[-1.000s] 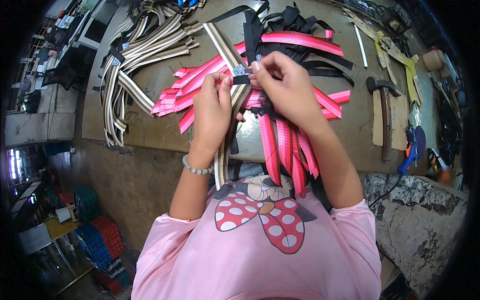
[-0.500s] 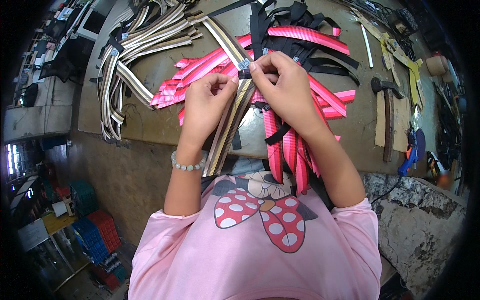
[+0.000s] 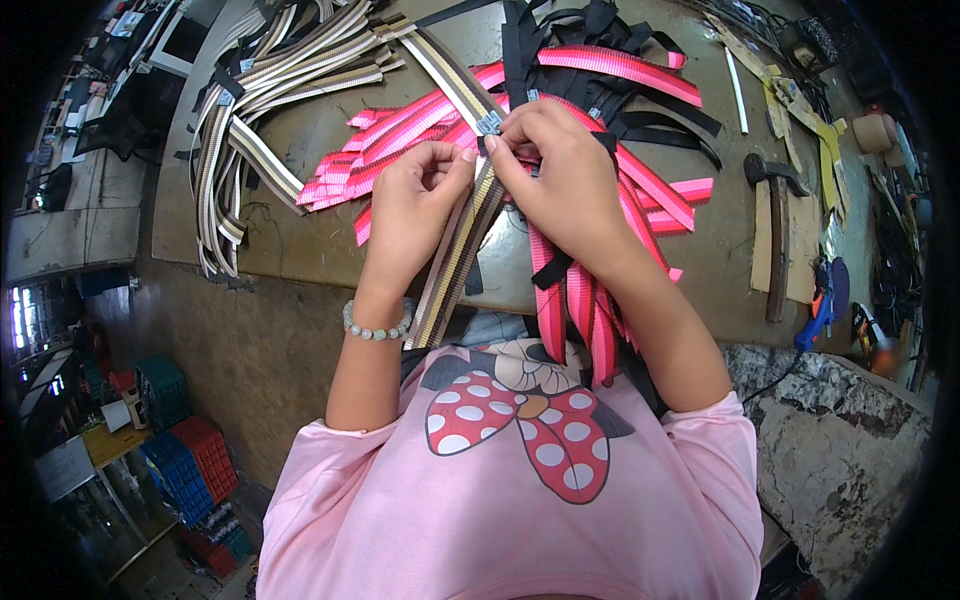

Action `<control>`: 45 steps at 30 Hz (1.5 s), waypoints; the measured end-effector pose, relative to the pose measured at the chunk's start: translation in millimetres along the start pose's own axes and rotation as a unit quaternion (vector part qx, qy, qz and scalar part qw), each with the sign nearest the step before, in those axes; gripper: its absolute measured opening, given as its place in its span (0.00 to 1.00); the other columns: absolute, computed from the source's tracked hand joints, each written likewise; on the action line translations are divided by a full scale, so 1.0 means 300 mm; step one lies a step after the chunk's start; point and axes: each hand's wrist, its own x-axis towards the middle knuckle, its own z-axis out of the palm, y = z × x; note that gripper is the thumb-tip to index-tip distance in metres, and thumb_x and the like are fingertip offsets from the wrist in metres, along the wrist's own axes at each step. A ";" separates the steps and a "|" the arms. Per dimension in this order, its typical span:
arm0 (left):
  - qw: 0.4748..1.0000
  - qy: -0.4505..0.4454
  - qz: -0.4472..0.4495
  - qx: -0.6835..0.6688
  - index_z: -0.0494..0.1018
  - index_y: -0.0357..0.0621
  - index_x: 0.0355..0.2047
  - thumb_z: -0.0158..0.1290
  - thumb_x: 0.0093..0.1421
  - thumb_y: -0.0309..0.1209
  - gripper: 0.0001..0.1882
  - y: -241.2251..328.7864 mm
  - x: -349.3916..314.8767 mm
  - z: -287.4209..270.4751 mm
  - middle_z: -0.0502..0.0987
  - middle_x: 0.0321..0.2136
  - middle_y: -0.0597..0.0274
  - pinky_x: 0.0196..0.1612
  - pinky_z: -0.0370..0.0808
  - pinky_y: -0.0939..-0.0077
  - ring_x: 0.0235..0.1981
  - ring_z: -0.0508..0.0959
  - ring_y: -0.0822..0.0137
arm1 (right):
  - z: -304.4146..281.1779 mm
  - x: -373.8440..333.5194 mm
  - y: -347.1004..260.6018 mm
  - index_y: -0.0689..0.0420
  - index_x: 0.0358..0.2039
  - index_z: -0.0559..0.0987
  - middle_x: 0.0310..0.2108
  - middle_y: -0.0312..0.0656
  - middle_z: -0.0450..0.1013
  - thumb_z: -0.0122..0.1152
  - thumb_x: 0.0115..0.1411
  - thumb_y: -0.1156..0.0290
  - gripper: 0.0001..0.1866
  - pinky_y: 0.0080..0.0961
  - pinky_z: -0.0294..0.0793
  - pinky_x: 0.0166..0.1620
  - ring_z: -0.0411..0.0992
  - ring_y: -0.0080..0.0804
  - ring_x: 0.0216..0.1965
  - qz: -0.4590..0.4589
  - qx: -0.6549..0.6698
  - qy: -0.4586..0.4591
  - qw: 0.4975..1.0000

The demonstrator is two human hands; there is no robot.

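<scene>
A brown, cream and yellow striped webbing strap (image 3: 462,250) runs from the far side of the table, between my hands, down to its near edge. A short black band lies across it at my fingertips, with a small pale label (image 3: 489,124) just beyond. My left hand (image 3: 425,195) is closed, thumb and forefinger pinching at the left side of the band. From the right, my right hand (image 3: 560,180) is closed over the band, its thumb pressing on it; its curled fingers hide part of it. Pink striped straps (image 3: 400,150) lie beneath both hands.
A bundle of striped straps (image 3: 215,165) lies at the left of the table (image 3: 300,250). Black straps (image 3: 610,75) are heaped behind. To the right are a hammer (image 3: 776,235), a white stick (image 3: 735,90) and a blue glue gun (image 3: 824,312) with a cable.
My right hand has shifted slightly left, its thumb now nearer my left fingertips over the band. My left hand stays almost in place.
</scene>
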 end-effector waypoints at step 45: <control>0.954 0.014 0.212 0.209 0.78 0.35 0.31 0.61 0.55 0.27 0.08 0.035 -0.060 0.089 0.76 0.27 0.55 0.29 0.72 0.70 0.25 0.76 0.62 | -0.156 0.055 0.075 0.65 0.28 0.75 0.42 0.42 0.73 0.62 0.59 0.72 0.09 0.19 0.72 0.43 0.72 0.25 0.41 0.039 0.119 -0.084 0.989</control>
